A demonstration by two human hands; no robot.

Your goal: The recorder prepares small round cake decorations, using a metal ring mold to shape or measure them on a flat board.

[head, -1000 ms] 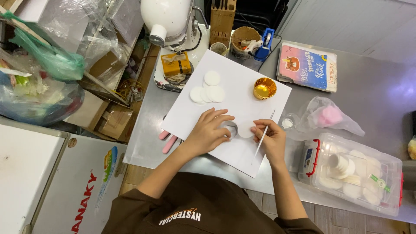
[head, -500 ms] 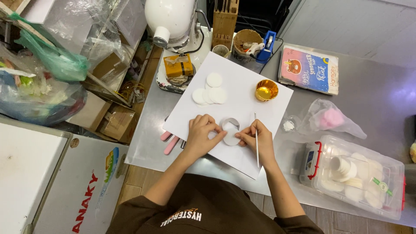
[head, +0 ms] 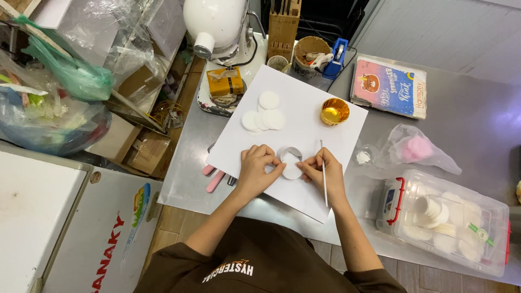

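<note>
**Cutting a white round on the paper sheet**

Both hands meet at the near part of the big white sheet (head: 304, 116) spread over the steel table (head: 467, 125). The left hand (head: 259, 169) pinches the edge of a small white disc (head: 292, 172) that lies flat on the sheet, with a metal ring cutter (head: 290, 152) touching it on the far side. The right hand (head: 321, 172) grips the disc's other edge with its fingertips and at the same time clasps a thin stick (head: 324, 173) against the palm. It looks like the round is being freed or trimmed; a steady, light hold seems called for so it keeps its shape.

Farther up the sheet, three finished white rounds (head: 263, 114) overlap, and a gold foil cup (head: 334, 111) stands apparently empty. To the right, a clear lidded box (head: 445, 220) with red clasps holds more white pieces, and a plastic bag (head: 415, 149) holds something pink.
</note>
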